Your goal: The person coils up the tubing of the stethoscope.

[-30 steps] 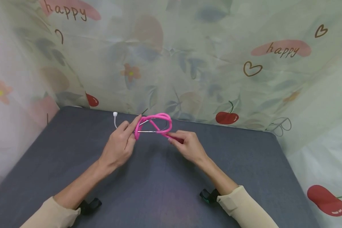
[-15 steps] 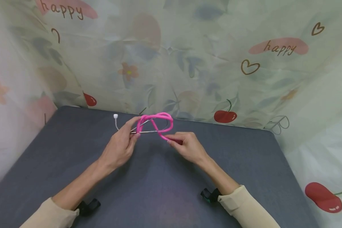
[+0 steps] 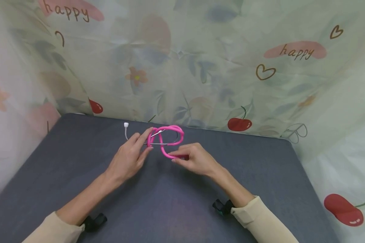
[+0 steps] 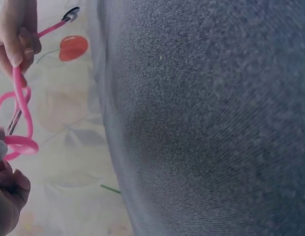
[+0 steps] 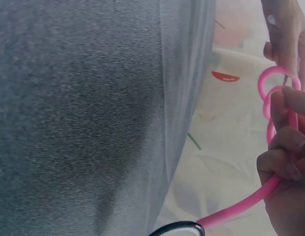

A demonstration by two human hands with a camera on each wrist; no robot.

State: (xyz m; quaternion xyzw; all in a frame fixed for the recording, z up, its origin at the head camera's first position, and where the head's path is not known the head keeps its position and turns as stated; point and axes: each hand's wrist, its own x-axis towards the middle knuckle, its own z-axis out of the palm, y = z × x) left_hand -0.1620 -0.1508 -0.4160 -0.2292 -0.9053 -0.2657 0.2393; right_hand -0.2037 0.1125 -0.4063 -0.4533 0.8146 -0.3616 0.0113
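A pink stethoscope (image 3: 177,127) is looped in the air between the hands, its metal ear tubes (image 3: 158,144) lying across the coil. My left hand (image 3: 126,157) pinches the coil's left side between thumb and fingers; a white ear tip (image 3: 126,125) sticks out behind it. My right hand (image 3: 197,160) pinches the pink tube below and right of the loops. In the right wrist view the tube (image 5: 241,205) runs out of the right hand (image 5: 290,162) to the round chest piece (image 5: 179,229), also visible in the left wrist view (image 4: 71,14).
A dark grey cloth-covered table (image 3: 176,209) lies below both hands. Behind and beside it hangs a patterned curtain (image 3: 182,84) with cherries and flowers. Black wrist straps (image 3: 95,222) show near the beige sleeves (image 3: 263,219).
My right hand has moved left and slightly down, drawing the pink tube into a wider bend beneath the coil. The coil hangs slightly lower, and the left hand keeps its hold.
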